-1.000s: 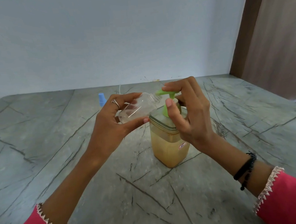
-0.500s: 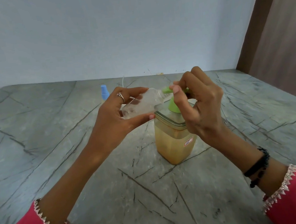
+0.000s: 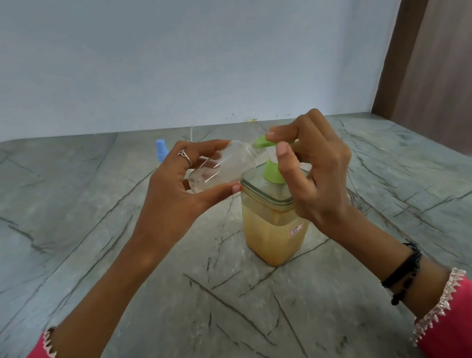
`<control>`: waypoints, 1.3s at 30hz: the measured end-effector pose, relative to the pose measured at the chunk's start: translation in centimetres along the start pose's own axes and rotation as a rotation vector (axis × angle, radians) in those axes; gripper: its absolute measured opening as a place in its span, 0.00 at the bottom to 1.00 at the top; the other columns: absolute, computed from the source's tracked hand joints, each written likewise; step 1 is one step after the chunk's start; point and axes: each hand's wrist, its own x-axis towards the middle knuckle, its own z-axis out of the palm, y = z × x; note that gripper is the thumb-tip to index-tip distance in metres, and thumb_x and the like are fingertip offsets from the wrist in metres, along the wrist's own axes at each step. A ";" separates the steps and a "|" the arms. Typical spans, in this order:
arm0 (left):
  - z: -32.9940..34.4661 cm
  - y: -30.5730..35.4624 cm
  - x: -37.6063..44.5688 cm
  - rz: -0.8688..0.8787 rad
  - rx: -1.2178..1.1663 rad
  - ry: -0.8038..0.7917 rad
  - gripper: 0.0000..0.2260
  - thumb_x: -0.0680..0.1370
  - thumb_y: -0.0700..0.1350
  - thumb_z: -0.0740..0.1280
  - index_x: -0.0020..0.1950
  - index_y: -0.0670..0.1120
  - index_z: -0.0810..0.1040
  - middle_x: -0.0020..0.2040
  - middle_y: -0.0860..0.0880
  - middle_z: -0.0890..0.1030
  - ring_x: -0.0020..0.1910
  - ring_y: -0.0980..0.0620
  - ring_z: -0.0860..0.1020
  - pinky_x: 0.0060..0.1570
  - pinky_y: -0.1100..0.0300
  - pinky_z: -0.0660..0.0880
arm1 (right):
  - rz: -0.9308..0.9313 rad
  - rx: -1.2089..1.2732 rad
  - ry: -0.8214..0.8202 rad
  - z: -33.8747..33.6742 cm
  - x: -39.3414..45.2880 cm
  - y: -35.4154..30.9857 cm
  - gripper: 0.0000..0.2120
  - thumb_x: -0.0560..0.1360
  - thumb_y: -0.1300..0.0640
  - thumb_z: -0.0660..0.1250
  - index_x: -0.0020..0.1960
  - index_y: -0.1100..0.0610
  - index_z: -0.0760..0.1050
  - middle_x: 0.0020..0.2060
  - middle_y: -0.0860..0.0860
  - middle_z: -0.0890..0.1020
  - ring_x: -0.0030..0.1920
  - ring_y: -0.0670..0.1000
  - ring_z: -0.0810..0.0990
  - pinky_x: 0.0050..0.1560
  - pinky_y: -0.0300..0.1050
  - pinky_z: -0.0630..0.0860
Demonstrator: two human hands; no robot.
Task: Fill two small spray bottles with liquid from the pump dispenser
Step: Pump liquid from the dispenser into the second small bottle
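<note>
A square clear pump dispenser [image 3: 272,233] with amber liquid stands mid-table. Its green pump head [image 3: 263,142] points left. My left hand [image 3: 172,197] grips a small clear spray bottle [image 3: 222,167], uncapped and tilted on its side, with its open mouth against the green nozzle. My right hand [image 3: 312,165] rests on top of the pump head, fingers curled over it and the thumb alongside the green collar. A little clear liquid shows inside the small bottle.
A blue spray cap [image 3: 162,150] stands behind my left hand on the grey marble table [image 3: 91,252]. A pale wall bounds the far edge, and a brown door frame rises at the right.
The view shifted slightly; both hands and the small bottle stay at the pump. The pump head sits a little higher above its collar than half a second ago.
</note>
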 end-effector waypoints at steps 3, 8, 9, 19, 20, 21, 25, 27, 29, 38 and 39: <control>-0.2 0.0 0.0 0.001 0.018 -0.014 0.22 0.63 0.49 0.74 0.56 0.54 0.76 0.50 0.54 0.77 0.49 0.65 0.77 0.47 0.73 0.74 | -0.007 -0.004 -0.021 0.0 0.4 -0.2 0.12 0.74 0.58 0.60 0.34 0.62 0.72 0.33 0.48 0.68 0.30 0.52 0.71 0.25 0.50 0.68; -0.3 0.1 0.0 -0.001 0.020 -0.010 0.23 0.62 0.50 0.74 0.57 0.53 0.77 0.49 0.56 0.76 0.49 0.64 0.77 0.48 0.72 0.73 | 0.013 0.022 -0.021 -0.1 0.0 -0.2 0.14 0.74 0.57 0.58 0.38 0.66 0.76 0.35 0.50 0.71 0.31 0.52 0.73 0.25 0.50 0.69; -0.3 0.2 0.0 -0.002 0.018 -0.007 0.24 0.62 0.50 0.74 0.57 0.53 0.77 0.49 0.57 0.76 0.49 0.64 0.77 0.47 0.72 0.73 | 0.016 0.034 -0.023 -0.1 -0.1 -0.1 0.14 0.74 0.57 0.58 0.40 0.66 0.77 0.37 0.51 0.72 0.32 0.52 0.74 0.26 0.50 0.71; -0.4 0.4 -0.1 -0.012 -0.002 -0.006 0.23 0.62 0.50 0.74 0.56 0.53 0.77 0.50 0.55 0.77 0.48 0.64 0.77 0.44 0.73 0.74 | 0.015 0.021 -0.018 -0.2 -0.7 -0.1 0.17 0.76 0.56 0.55 0.49 0.65 0.78 0.45 0.52 0.77 0.39 0.46 0.77 0.33 0.39 0.73; -0.3 0.4 -0.2 -0.013 -0.004 -0.008 0.23 0.62 0.50 0.74 0.56 0.54 0.77 0.50 0.54 0.77 0.48 0.64 0.77 0.44 0.73 0.74 | 0.018 0.025 -0.012 -0.2 -0.7 -0.1 0.17 0.76 0.56 0.55 0.50 0.65 0.79 0.46 0.51 0.77 0.41 0.44 0.77 0.35 0.35 0.73; -0.3 0.4 -0.2 -0.014 -0.009 -0.009 0.22 0.62 0.50 0.74 0.55 0.55 0.77 0.50 0.53 0.78 0.48 0.64 0.77 0.43 0.73 0.74 | 0.021 0.026 -0.007 -0.2 -0.7 -0.1 0.17 0.76 0.56 0.55 0.50 0.64 0.79 0.46 0.51 0.78 0.42 0.43 0.77 0.38 0.33 0.72; 0.2 0.2 -0.5 -0.024 -0.037 -0.016 0.21 0.62 0.51 0.74 0.53 0.56 0.75 0.50 0.53 0.78 0.48 0.63 0.77 0.41 0.72 0.75 | 0.034 0.049 0.011 -0.1 -0.8 0.1 0.17 0.76 0.57 0.55 0.52 0.63 0.80 0.47 0.52 0.79 0.45 0.44 0.79 0.43 0.33 0.73; 0.5 -0.1 -0.7 -0.028 -0.055 -0.014 0.22 0.63 0.52 0.77 0.53 0.58 0.75 0.50 0.54 0.79 0.48 0.61 0.78 0.42 0.69 0.76 | 0.042 0.073 0.024 -0.1 -0.8 0.2 0.17 0.76 0.57 0.55 0.52 0.63 0.80 0.46 0.54 0.81 0.46 0.44 0.79 0.44 0.33 0.73; 0.8 -0.4 -0.9 -0.034 -0.070 -0.006 0.22 0.62 0.55 0.77 0.53 0.60 0.75 0.50 0.55 0.79 0.50 0.58 0.79 0.43 0.67 0.78 | 0.049 0.093 0.029 -0.1 -0.8 0.2 0.17 0.76 0.57 0.55 0.52 0.63 0.80 0.45 0.55 0.81 0.46 0.43 0.79 0.44 0.31 0.72; 0.9 -0.6 -1.1 -0.024 -0.066 0.002 0.20 0.63 0.57 0.73 0.54 0.61 0.75 0.51 0.60 0.80 0.51 0.56 0.79 0.46 0.62 0.79 | 0.080 0.281 -0.109 -0.5 -1.2 1.0 0.15 0.76 0.58 0.53 0.57 0.58 0.74 0.52 0.48 0.74 0.47 0.42 0.78 0.44 0.34 0.73; 0.9 -0.6 -1.1 -0.022 -0.060 -0.001 0.21 0.63 0.57 0.73 0.54 0.60 0.75 0.51 0.60 0.80 0.51 0.56 0.79 0.46 0.62 0.79 | 0.082 0.285 -0.108 -0.5 -1.1 1.0 0.15 0.75 0.58 0.53 0.56 0.57 0.74 0.52 0.48 0.74 0.46 0.46 0.79 0.43 0.35 0.73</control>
